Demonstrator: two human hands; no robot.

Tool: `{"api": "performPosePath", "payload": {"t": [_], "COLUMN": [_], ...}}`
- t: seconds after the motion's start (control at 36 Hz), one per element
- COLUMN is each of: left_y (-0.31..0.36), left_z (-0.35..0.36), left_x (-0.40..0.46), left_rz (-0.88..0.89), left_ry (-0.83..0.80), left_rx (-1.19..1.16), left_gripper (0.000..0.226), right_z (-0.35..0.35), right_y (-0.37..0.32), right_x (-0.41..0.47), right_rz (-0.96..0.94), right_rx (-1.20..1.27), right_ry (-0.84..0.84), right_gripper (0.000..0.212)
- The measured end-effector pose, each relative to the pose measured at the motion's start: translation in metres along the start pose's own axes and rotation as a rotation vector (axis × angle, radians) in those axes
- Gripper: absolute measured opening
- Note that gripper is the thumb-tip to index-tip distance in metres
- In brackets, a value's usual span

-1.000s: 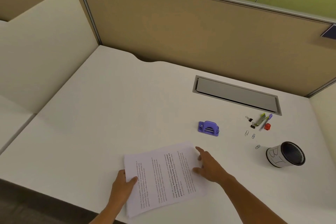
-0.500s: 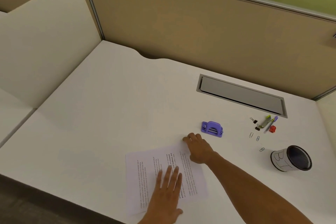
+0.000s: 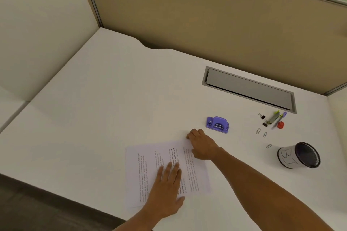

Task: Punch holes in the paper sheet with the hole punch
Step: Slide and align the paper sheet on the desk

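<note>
A printed paper sheet (image 3: 150, 170) lies flat on the white desk (image 3: 105, 110) near its front edge. My left hand (image 3: 166, 191) rests palm down on the middle of the sheet, fingers spread. My right hand (image 3: 201, 146) sits at the sheet's far right corner with its fingers curled onto the paper edge. The purple hole punch (image 3: 217, 124) stands on the desk just beyond and right of my right hand, untouched.
A black mesh pen cup (image 3: 299, 155) lies on its side at the right. Paper clips (image 3: 258, 131), binder clips (image 3: 264, 123), pens (image 3: 275, 118) and a red small object (image 3: 280, 125) lie behind it. A grey cable hatch (image 3: 249, 89) is set into the desk by the partition.
My left hand left the sheet's near left edge and now lies flat on its middle. My right hand slid forward to the far right corner and curled its fingers there.
</note>
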State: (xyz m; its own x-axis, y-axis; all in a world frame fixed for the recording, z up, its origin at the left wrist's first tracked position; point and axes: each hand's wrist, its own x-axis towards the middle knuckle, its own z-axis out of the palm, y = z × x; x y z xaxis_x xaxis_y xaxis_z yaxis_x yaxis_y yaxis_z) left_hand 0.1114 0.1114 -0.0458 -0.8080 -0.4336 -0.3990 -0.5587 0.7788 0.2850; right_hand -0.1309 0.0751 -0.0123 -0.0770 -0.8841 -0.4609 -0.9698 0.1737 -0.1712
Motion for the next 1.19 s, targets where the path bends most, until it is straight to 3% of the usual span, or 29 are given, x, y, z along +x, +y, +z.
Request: {"api": "performPosePath", "payload": {"t": [0.25, 0.33, 0.42, 0.5, 0.58, 0.64, 0.81, 0.92, 1.06, 1.19], "left_y": [0.001, -0.002, -0.014, -0.032, -0.050, -0.058, -0.063, -0.062, -0.057, -0.060], "left_z": [0.003, -0.001, -0.003, -0.013, -0.022, -0.024, -0.033, -0.032, -0.039, -0.040], "left_x": [0.003, -0.004, -0.022, -0.039, -0.049, -0.050, -0.039, -0.035, -0.035, -0.035], "left_rz": [-0.004, -0.076, -0.305, -0.724, -1.080, -1.170, -1.200, -1.158, -1.131, -1.123], "left_ry": [0.000, 0.083, 0.300, 0.488, 0.489, 0.448, 0.422, 0.421, 0.435, 0.404], "left_rx": [0.060, -0.030, -0.282, -0.523, -0.794, -0.859, -0.981, -0.967, -0.962, -0.941], "left_gripper": [0.095, 0.097, 0.084, 0.075, 0.068, 0.066, 0.066, 0.053, 0.049, 0.054], "right_z": [0.000, -0.002, 0.001, 0.012, 0.025, 0.030, 0.041, 0.047, 0.046, 0.042], "right_y": [0.001, -0.002, -0.001, 0.001, -0.004, -0.011, -0.028, -0.033, -0.037, -0.038], "right_x": [0.003, -0.002, -0.013, -0.033, -0.052, -0.060, -0.058, -0.054, -0.055, -0.056], "right_rz": [-0.007, 0.094, 0.333, 0.558, 0.693, 0.753, 0.804, 0.774, 0.755, 0.736], "right_rx": [0.003, 0.184, 0.444, 0.569, 0.666, 0.709, 0.834, 0.870, 0.862, 0.821], "right_ry": [-0.012, 0.030, 0.187, 0.229, 0.142, 0.116, 0.095, 0.103, 0.082, 0.089], "right_gripper": [0.060, 0.061, 0.052, 0.048, 0.049, 0.048, 0.042, 0.029, 0.028, 0.014]}}
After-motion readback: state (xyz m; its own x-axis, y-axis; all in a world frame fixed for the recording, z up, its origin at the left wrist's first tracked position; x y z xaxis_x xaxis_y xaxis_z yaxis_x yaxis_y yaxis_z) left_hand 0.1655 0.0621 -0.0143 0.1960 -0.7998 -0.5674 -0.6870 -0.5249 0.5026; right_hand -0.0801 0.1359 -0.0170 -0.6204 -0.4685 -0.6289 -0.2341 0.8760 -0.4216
